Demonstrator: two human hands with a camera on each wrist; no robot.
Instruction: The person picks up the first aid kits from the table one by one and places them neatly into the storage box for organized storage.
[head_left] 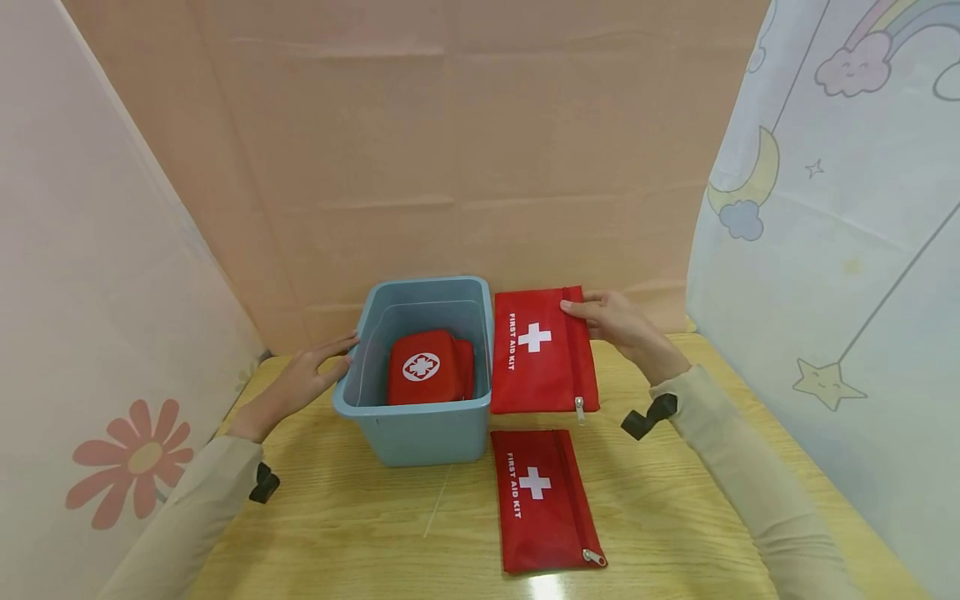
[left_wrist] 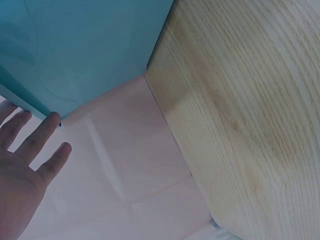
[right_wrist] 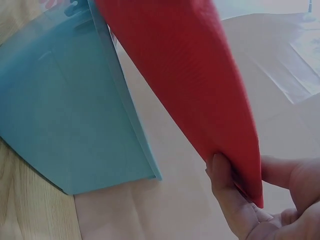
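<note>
— Where's the pouch?
— Frame centre: my right hand [head_left: 618,323] pinches the far first aid pouch [head_left: 542,354] by its top corner, probably lifting it beside the blue bin [head_left: 417,429].
— Left?
— My left hand [head_left: 303,382], fingers straight, steadies the bin's wall.

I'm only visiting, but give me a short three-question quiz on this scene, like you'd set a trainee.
1. True or false: the right hand pinches the far red pouch.
2. How many red first aid items are in view?
3. What does the left hand touch: A) the near pouch, B) the blue bin, C) nothing?

Key:
1. True.
2. Three: two flat pouches on the table, one red case inside the bin.
3. B, its fingers rest against the bin's side.
</note>
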